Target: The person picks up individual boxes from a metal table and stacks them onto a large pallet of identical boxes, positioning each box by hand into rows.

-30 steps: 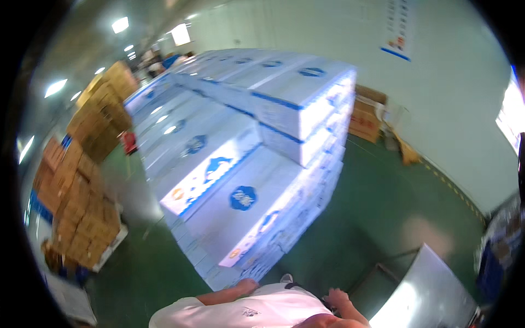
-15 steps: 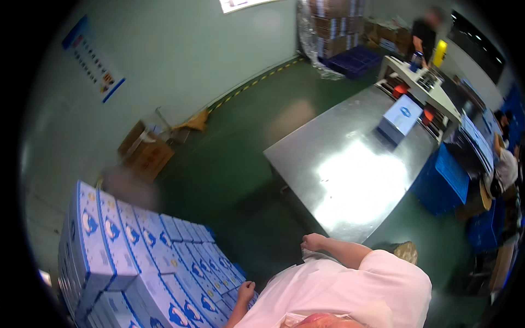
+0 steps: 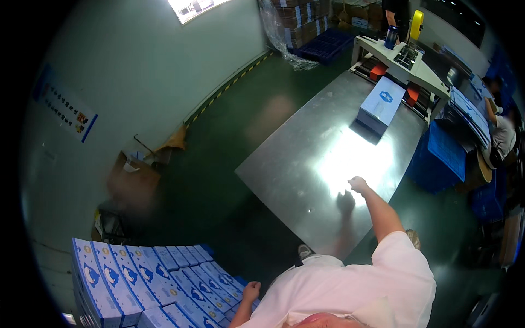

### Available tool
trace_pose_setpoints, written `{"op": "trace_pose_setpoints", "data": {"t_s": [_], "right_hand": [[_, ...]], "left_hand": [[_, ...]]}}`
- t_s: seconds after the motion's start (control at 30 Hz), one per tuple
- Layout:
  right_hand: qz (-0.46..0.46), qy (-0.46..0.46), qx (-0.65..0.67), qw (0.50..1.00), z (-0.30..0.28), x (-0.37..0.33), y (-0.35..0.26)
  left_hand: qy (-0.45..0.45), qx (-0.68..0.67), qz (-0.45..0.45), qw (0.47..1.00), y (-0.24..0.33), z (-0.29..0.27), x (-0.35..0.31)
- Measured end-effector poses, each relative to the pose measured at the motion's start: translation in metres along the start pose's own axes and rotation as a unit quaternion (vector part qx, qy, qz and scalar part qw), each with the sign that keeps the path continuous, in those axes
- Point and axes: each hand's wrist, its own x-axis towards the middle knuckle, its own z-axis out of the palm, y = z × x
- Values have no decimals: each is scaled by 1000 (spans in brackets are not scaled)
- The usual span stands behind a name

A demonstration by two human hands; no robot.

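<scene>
The fingers [image 3: 353, 182] of the right hand [image 3: 358, 185] are bent toward the palm, and no item is seen in them. The hand is over the bright area of a metal table [image 3: 290, 169], and its shadow falls on the surface just beside it. The fingers of the left hand [image 3: 251, 291] are also curled, low beside the torso; the exact opening of either hand, and whether the left palm contains anything, cannot be told.

The left hand is nearest to a stack of boxes [image 3: 164, 280], pale blue with dark blue whale figures, arranged in close rows. Contact between hand and stack cannot be determined.

A single pale blue box [image 3: 383, 104] with a dark blue emblem on top rests on the far part of the table, ahead of the right hand and well apart from it. The box is located at the entry of a white-framed machine [image 3: 404, 60], between two orange-red parts. A yellow disc [image 3: 416, 25] stands upright on the machine; a dark blue bottle [image 3: 391, 37] stands near it.

A blue crate [image 3: 442, 157] is located right of the table. Beyond the machine, a person in dark clothing [image 3: 398, 13] is partly visible.
</scene>
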Motion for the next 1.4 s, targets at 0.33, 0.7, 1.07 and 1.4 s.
{"op": "trace_pose_setpoints", "data": {"t_s": [0.33, 0.7, 1.07, 1.4], "right_hand": [[-26, 209, -224, 952, -134, 82, -39], [-53, 307, -263, 913, -205, 128, -93], [-214, 485, -241, 813, -41, 73, -67], [-279, 274, -223, 893, 122, -158, -87]], "left_hand": [[-15, 36, -28, 999, 56, -2, -27], [27, -6, -60, 998, 64, -16, -28], [-23, 68, -11, 997, 129, -7, -36], [-81, 40, 63, 994, 171, 7, 40]]}}
